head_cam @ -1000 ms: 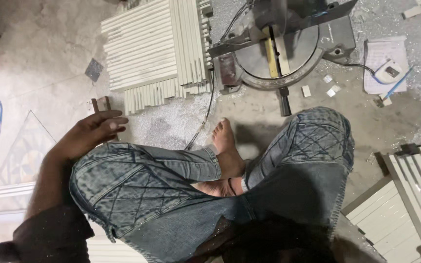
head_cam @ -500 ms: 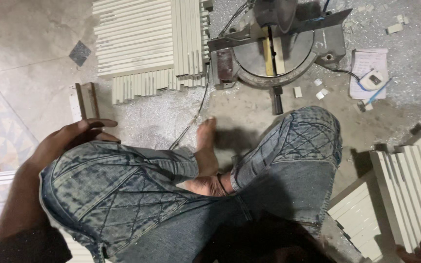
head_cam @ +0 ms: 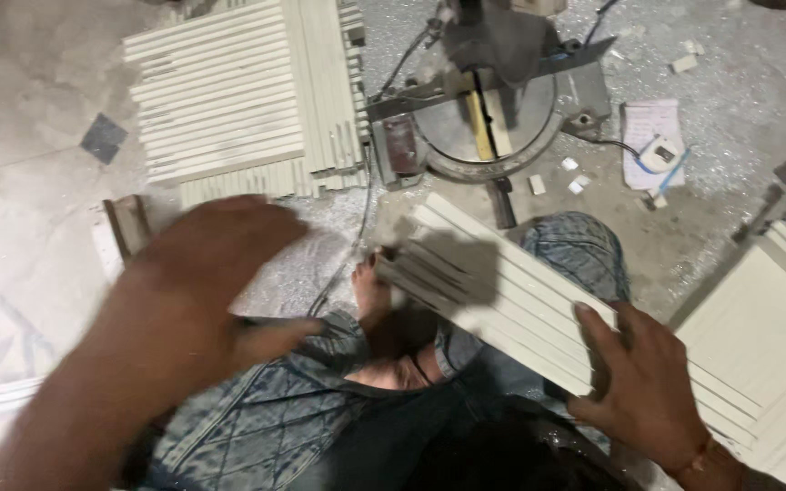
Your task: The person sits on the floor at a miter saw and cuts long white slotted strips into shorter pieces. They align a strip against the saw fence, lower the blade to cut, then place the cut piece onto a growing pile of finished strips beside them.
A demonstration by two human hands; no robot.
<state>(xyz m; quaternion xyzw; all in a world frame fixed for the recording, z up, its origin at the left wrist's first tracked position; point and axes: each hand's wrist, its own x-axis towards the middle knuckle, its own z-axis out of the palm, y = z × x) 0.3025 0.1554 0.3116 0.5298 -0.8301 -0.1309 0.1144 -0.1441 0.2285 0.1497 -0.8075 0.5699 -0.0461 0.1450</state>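
Note:
I sit cross-legged on the floor in blue jeans (head_cam: 256, 427). My right hand (head_cam: 643, 382) grips a bundle of long cream moulding strips (head_cam: 493, 282) and holds it slanted over my right knee, its far end near my bare foot (head_cam: 373, 291). My left hand (head_cam: 216, 273) is blurred in mid-air above my left knee, fingers spread, holding nothing. A mitre saw (head_cam: 493, 100) stands on the floor just beyond my knees.
A large stack of cream strips (head_cam: 238, 100) lies to the left of the saw. More strips (head_cam: 775, 300) are piled at the right. A paper sheet with a tape measure (head_cam: 657, 150) lies right of the saw. Small offcuts and sawdust litter the floor; a cable runs from the saw.
My right hand has brought a bundle of strips in from the right pile across my knee. My left hand has lifted off my left knee and moves toward the middle.

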